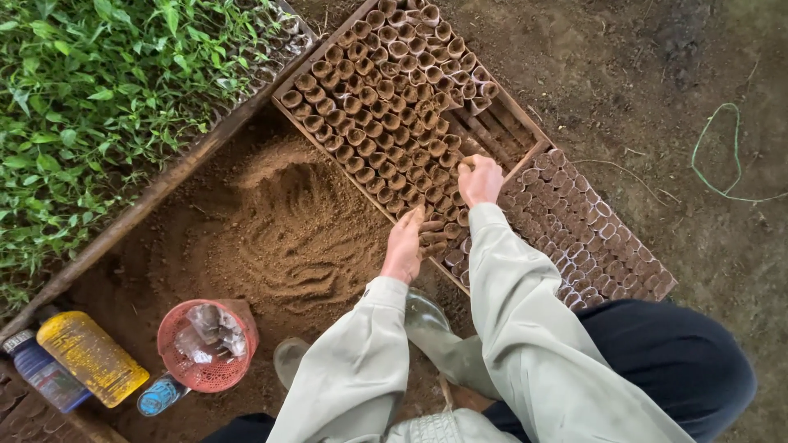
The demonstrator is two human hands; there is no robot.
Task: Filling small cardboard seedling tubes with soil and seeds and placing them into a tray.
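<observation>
The pots (386, 123) I worked on were small soil-filled tubes, packed upright, mouths up, in a wooden tray (289, 75) on the ground ahead of me. The tray's long axis ran from my near right up to the far left. A few pots near my hands had tipped and lay on their sides.

My left hand (404, 246) lay flat at the tray's near edge, fingers together, its tips touching the toppled pots there. My right hand (480, 180) reached further in, fingers curled down onto the pots near a bare strip of slats (501, 131); whether it pinched one I could not tell.

Just right of that strip a second block of pots (591, 238), paler at the rims, ran on toward the near right. Left of the tray a heap of loose soil (279, 221) showed finger furrows. Nearer me stood a red basket (205, 344) with crumpled plastic inside, a yellow bottle (92, 358) and a blue one (45, 373) lying beside it. My boots (427, 316) rested between heap and tray.

Beyond a plank (156, 193), green seedlings (98, 98) filled the far left. Everything sat on bare earth, with a green string (712, 135) lying far right.
</observation>
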